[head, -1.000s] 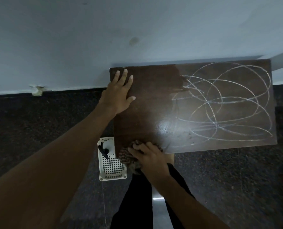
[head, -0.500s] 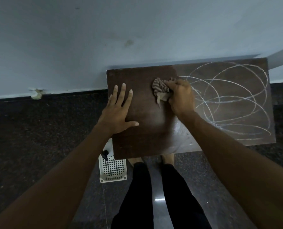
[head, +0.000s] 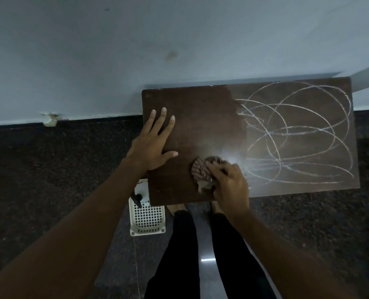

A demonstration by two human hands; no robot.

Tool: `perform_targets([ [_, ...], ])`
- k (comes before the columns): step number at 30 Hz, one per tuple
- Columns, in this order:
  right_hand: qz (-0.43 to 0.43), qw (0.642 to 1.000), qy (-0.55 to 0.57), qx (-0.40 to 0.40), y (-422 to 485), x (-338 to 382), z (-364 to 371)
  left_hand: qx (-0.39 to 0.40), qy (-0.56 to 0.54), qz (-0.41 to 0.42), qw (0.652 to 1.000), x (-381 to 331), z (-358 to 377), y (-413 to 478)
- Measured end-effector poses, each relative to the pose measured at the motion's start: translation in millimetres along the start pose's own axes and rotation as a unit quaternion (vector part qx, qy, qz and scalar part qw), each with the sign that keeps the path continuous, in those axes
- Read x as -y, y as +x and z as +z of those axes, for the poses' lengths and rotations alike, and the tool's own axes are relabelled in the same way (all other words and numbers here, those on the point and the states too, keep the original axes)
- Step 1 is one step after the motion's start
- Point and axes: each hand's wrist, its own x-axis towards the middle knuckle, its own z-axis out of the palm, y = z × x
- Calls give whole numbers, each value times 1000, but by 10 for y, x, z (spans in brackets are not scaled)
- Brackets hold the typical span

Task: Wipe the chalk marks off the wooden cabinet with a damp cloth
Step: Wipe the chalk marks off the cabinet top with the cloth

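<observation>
Damp cloth (head: 200,171) pressed at the front edge of the cabinet (head: 200,117), beside the chalk marks (head: 287,133)

The cloth is bunched and gripped by the right hand (head: 231,184) near the front edge, just beside the nearest chalk marks; the left hand (head: 151,145) is laid flat, fingers straight, on the clean left part, it seems to steady the top. The right half is not yet wiped. Firm, even pressure should be used, the strokes overlapped and carried rightward into the loops, and the cloth turned to a fresh face so that chalk is not smeared.
</observation>
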Motion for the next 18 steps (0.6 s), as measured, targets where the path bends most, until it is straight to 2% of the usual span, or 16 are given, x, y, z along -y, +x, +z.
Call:
perform_targets([
  [6,16,1000,-6,-21,-295,69,100,-7,-20,-7,1000,-24,-21,49],
  [9,-36,999,-8,-21,-207,234,102,13,-32,-18,999,-93,-103,135],
  [12,-92,996,4,0,-160,558,206,32,-51,-22,998,-159,-148,181],
  [18,-120,991,36,45,-184,1429,554,43,-46,-31,998,-65,-110,95],
])
